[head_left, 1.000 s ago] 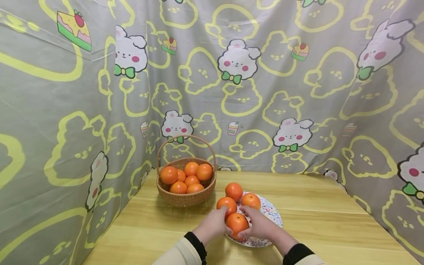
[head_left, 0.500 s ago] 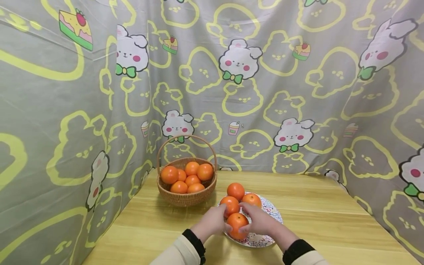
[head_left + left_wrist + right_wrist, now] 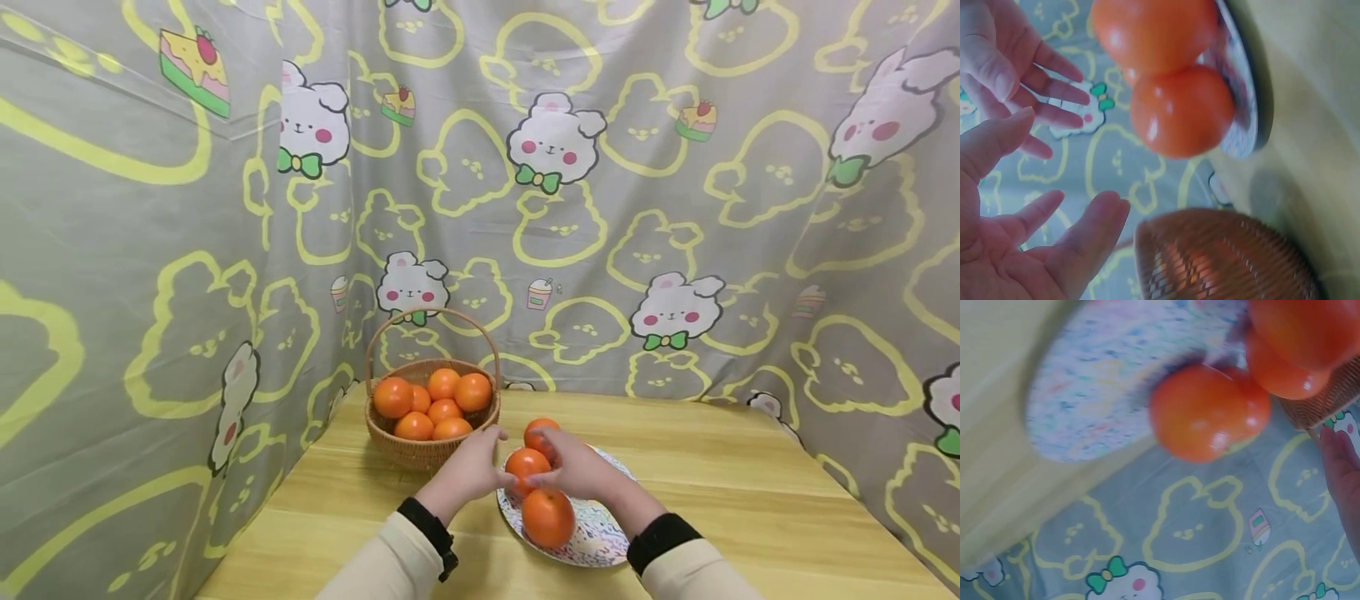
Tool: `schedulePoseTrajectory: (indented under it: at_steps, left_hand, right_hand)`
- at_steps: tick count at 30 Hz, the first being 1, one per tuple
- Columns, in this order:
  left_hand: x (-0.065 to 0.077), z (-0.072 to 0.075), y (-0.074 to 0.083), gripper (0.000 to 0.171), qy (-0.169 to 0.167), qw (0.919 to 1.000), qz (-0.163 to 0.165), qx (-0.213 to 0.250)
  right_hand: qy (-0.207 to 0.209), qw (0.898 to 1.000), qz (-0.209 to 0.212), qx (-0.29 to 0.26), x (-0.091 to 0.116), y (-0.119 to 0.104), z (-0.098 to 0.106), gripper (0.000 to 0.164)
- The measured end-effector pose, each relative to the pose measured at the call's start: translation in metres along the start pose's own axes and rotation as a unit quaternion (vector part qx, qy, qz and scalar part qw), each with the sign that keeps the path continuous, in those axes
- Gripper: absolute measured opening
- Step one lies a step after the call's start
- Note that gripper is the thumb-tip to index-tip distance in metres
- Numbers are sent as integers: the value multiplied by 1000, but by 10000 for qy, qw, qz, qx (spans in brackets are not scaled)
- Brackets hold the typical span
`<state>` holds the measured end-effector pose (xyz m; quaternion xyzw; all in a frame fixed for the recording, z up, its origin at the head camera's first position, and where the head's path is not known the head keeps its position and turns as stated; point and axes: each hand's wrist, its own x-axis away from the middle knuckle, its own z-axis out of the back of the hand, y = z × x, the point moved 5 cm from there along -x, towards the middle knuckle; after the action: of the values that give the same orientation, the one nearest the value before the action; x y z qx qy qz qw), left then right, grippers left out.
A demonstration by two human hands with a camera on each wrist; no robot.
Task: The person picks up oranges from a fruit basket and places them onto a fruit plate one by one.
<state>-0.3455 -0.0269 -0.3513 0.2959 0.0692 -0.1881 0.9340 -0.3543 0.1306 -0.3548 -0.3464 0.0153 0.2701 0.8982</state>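
Observation:
Fingers spread, my left hand [image 3: 468,468] is raised between the wicker basket and the patterned plate [image 3: 600,546]. My right hand [image 3: 588,475] is over the plate, its fingers extended and overlapping the rear oranges in the head view. A large orange [image 3: 548,518] rests at the plate's front, apart from both hands. Behind it come a middle orange [image 3: 527,468] and a back orange [image 3: 540,433]; a further one is hidden behind my right hand. In the left wrist view, both palms face each other with nothing between them, beside the stacked-looking oranges [image 3: 1182,112].
The wicker basket [image 3: 427,454] with a tall hoop handle stands at the back left, holding several oranges [image 3: 414,426]. Under everything lies a wooden table [image 3: 322,517]. A grey cartoon-print curtain [image 3: 465,225] hangs close behind and at both sides.
Both hands have let go of the front orange, which stays on the plate. They have risen and moved back, with the left hand drawing away toward the basket. The head view has shifted slightly.

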Motion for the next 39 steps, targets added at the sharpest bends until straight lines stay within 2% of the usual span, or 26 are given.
schedulePoseTrajectory:
  at_steps: [7, 14, 21, 26, 30, 39]
  left_hand:
    - [-10, 29, -15, 55, 459, 9989, -28, 93]
    - [-17, 51, -31, 58, 738, 9969, 210, 190]
    - [-23, 64, -54, 56, 945, 9936, 451, 434]
    - [-24, 72, -75, 54, 1020, 9884, 670, 906]
    - [-25, 77, -87, 52, 1001, 9839, 772, 1260]
    - [-32, 85, -100, 50, 1081, 9815, 967, 1253]
  right_hand:
    - [272, 9992, -257, -118, -35, -21, 8, 67]
    - [397, 9986, -305, -197, -66, -39, 7, 64]
    - [442, 9960, -309, -718, -83, -44, -6, 59]
    - [578, 9917, -436, -1065, -94, -42, -13, 52]
    - [643, 9899, -541, -1140, -103, -42, -17, 53]
    - [679, 9886, -587, -1213, -123, -43, -21, 57]
